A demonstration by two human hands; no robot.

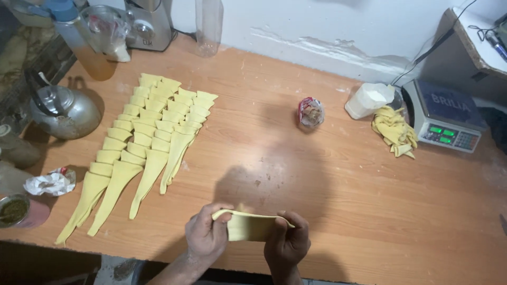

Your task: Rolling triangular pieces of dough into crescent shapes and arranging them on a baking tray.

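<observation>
— So how did that dough piece (252, 226) handle?

— Soft and light, I judged. It sagged between my hands like a limp sheet, thin and easy to tear or stretch, so I took it by its two upper corners. My left hand (207, 236) pinched the left corner, fingers pressed together on it; my right hand (288, 244) pinched the right corner the same way. I held it just above the near edge of the tabletop (338, 179).

— And what lay around you?

— Starting at the left: a metal kettle (64, 111), a crumpled wrapper (50, 183), then rows of cut dough triangles (145, 142), overlapping, their long tails pointing toward me. Those were near my left hand, so I had little room there. The middle was open wood. Farther right sat a small tied bag (310, 112), a flour bag (368, 100), dough scraps (395, 131) and a scale (446, 116), all well apart from my hands.
</observation>
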